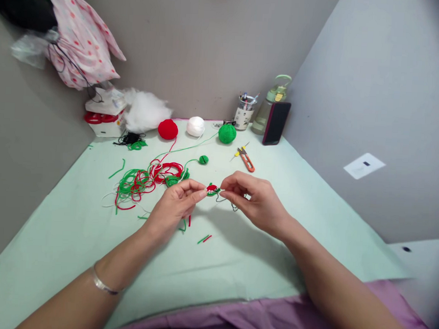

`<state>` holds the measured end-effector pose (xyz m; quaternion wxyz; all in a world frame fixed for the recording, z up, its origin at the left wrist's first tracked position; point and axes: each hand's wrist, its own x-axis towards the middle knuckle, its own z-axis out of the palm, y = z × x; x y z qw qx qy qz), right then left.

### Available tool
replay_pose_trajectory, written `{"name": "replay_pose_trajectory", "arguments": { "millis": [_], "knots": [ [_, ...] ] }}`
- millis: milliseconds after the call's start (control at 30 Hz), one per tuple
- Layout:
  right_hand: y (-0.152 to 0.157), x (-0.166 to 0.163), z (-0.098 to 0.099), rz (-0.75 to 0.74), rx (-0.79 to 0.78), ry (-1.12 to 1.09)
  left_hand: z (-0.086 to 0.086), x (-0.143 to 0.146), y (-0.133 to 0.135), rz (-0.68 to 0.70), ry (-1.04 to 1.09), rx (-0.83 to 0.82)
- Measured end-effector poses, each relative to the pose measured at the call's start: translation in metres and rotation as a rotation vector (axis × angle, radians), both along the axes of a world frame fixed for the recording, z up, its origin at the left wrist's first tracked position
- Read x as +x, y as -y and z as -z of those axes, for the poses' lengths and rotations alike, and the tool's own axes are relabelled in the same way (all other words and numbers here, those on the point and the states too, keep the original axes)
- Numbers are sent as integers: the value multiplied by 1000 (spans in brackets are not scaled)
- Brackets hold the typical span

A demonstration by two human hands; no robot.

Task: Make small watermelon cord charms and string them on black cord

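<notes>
Between my two hands, above the table, is a small red, white and green crocheted piece (pixel 212 189). My left hand (pixel 181 200) pinches its left edge between thumb and fingers. At its right edge my right hand (pixel 252 198) is closed in a pinch, with dark thread (pixel 234 207) trailing below the fingers. Whether a needle sits in that pinch is too small to tell. Small green crocheted pieces (pixel 172 181) lie just beyond my left hand, beside a tangle of red, green and white yarn (pixel 139 182). A little green ball (pixel 203 159) rests farther back.
Red (pixel 168 129), white (pixel 195 126) and green yarn balls (pixel 227 133) line the back, near white stuffing (pixel 146 111). Orange thread snips (pixel 246 160) lie right of centre. A pen cup (pixel 244 114), a bottle (pixel 263 115) and a propped phone (pixel 276 123) stand behind. Yarn scraps (pixel 204 239) lie in front.
</notes>
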<state>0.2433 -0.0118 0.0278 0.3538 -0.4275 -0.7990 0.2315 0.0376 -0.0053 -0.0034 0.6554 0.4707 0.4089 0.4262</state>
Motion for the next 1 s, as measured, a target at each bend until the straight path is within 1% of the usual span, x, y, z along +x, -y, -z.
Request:
{"name": "replay_pose_trajectory", "arguments": {
  "millis": [167, 300, 400, 567, 667, 767, 900, 1000],
  "knots": [
    [-1, 1, 1, -9, 41, 3, 1, 0, 0, -17, -3, 13],
    [-2, 1, 3, -16, 18, 17, 0, 0, 0, -17, -82, 32],
    [-3, 2, 3, -36, -77, -36, 0, -1, 0, 22, -77, 31],
    [-4, 3, -4, -74, -305, -244, 0, -4, -1, 148, -5, -7],
    [-3, 1, -6, -78, -388, -340, 0, -4, -1, 154, 5, -21],
    [-3, -3, -4, -81, -431, -394, 0, -3, -1, 152, 12, -47],
    [-5, -3, 0, -79, -433, -406, -2, -3, 0, 153, 35, -75],
    [-8, 3, 0, -80, -351, -324, -7, -3, 0, 146, 64, -69]
  ]
}}
